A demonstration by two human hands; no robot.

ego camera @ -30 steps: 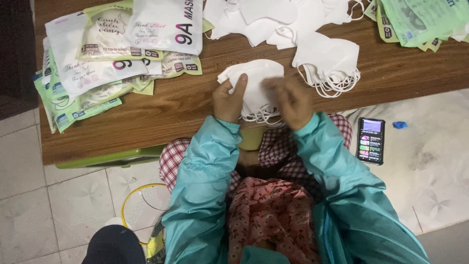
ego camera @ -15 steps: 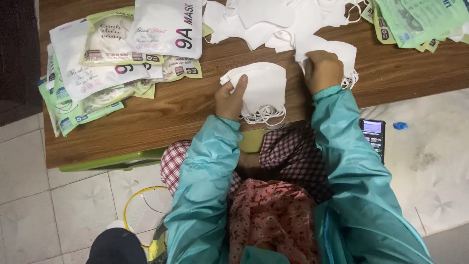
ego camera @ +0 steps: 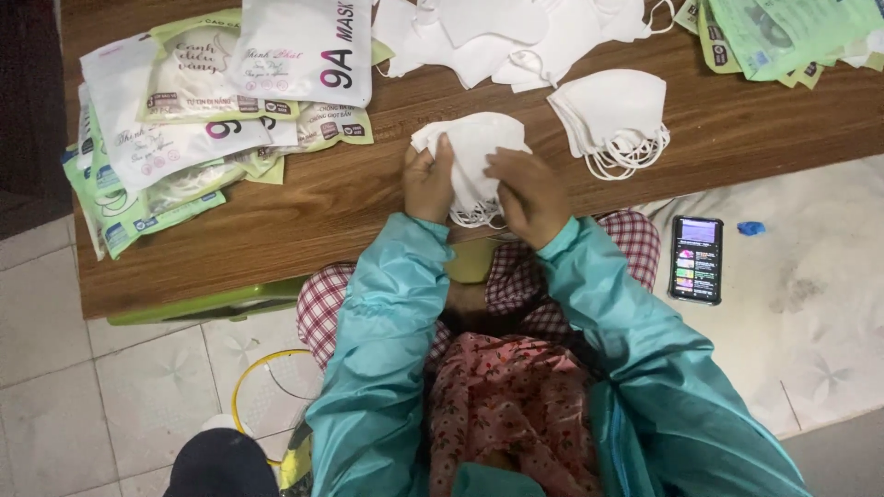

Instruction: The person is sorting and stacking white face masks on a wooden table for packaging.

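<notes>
A low surface (ego camera: 350, 198) of brown wood grain is seen from above, spanning the upper part of the view. Under its near edge a green rim (ego camera: 212, 304) is visible. The floor (ego camera: 55, 405) on the left is laid with pale tiles bearing a faint star-like pattern, with dark grout lines between them. On the right, a whitish mat (ego camera: 810, 304) with grey smudges is spread over the floor. At the far left a dark strip (ego camera: 28, 101) is shown beside the surface. The scene is lit evenly and softly, without hard shadows.
</notes>
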